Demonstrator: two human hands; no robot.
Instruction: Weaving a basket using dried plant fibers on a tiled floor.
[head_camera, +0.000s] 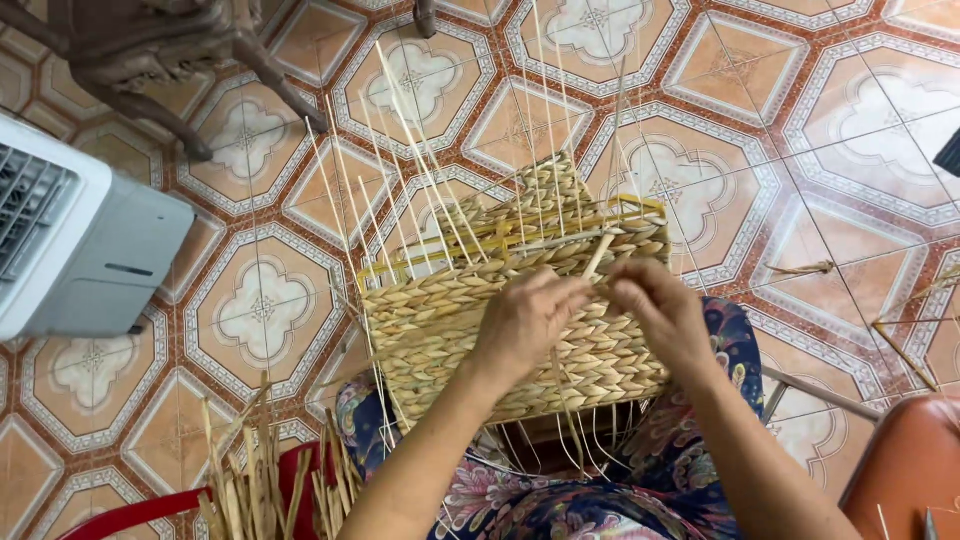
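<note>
Weaving is in hand: a half-made basket (520, 320) of pale braided straw is resting on the person's lap, its woven wall facing up and its thin upright stakes (440, 160) fanning away beyond the fingertips. The left hand (525, 320) is lying on the woven wall, fingers curled nearly closed and pinching a flat straw strand (598, 255) close to the yellow frame rim (560, 228). The right hand (655, 305) is meeting it from the other side, fingers bent in and touching the same strand just beside the left fingertips; whether it is truly gripping cannot be told. By judgement, the step is laying a fresh row along the top edge, and the next move is calling for the strand to be passed around the nearest stake and drawn snug against the row below the fingers. Packages, labels and signs: none are showing. Lying below the left wrist is a bundle of loose straw (255, 480) over a red stool (140, 510); far off to the left of the fingers, a white and grey fan unit (90, 250) is standing on the patterned tile floor (800, 120).
</note>
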